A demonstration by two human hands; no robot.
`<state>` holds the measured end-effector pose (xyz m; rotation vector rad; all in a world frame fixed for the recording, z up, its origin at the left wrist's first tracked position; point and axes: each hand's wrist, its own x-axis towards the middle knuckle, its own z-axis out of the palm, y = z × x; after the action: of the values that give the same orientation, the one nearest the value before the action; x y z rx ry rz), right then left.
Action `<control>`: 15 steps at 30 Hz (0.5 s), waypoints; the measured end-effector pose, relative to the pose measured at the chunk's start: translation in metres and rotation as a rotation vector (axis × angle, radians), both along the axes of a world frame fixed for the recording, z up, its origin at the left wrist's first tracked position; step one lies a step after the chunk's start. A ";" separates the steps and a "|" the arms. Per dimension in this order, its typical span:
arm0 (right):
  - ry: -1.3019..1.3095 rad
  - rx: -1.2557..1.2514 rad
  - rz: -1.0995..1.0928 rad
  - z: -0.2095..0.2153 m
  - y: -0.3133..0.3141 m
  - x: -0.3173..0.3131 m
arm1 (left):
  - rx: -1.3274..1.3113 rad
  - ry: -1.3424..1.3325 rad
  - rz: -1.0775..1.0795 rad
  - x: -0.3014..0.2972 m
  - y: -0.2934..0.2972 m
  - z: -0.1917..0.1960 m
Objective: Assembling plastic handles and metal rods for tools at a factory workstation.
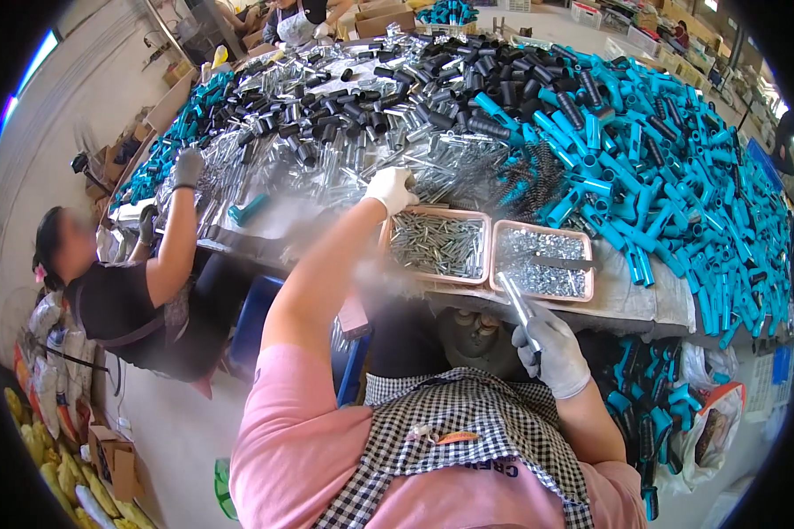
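My right hand [553, 354], in a white and grey glove, is closed around a shiny metal tube [519, 309] and holds it tilted in front of the table edge. My left hand [392, 190], also gloved, reaches over the table with its fingers curled at the pile of metal tubes [348, 163]; what it grips, if anything, is hidden. Just below it sits a pink tray [439, 280] of thin metal pins or screws [437, 244]. Beside that, a second pink tray [547, 294] holds small shiny metal pieces [538, 242], with a dark flat strip [563, 263] across it.
Dark coil springs [534, 176] lie behind the trays. Teal plastic handles [670, 189] cover the table's right side, and black sleeves [441, 84] its far middle. A co-worker [128, 291] works at the left; another person [300, 22] is across the table. A bag [713, 432] stands lower right.
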<state>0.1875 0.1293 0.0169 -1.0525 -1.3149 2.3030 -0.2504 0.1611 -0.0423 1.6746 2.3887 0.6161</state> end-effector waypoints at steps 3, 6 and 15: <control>0.009 0.013 0.009 0.001 -0.001 0.001 | -0.139 0.138 0.036 -0.001 0.011 0.004; 0.021 0.032 0.003 0.001 -0.002 0.002 | -0.227 0.122 -0.041 -0.020 0.018 0.007; -0.059 0.193 0.022 0.005 -0.005 0.010 | 0.161 0.305 -0.045 -0.007 -0.003 0.024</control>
<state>0.1976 0.1240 0.0223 -1.0541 -1.5430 2.1232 -0.2573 0.1578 -0.0187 2.0142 2.5543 0.5968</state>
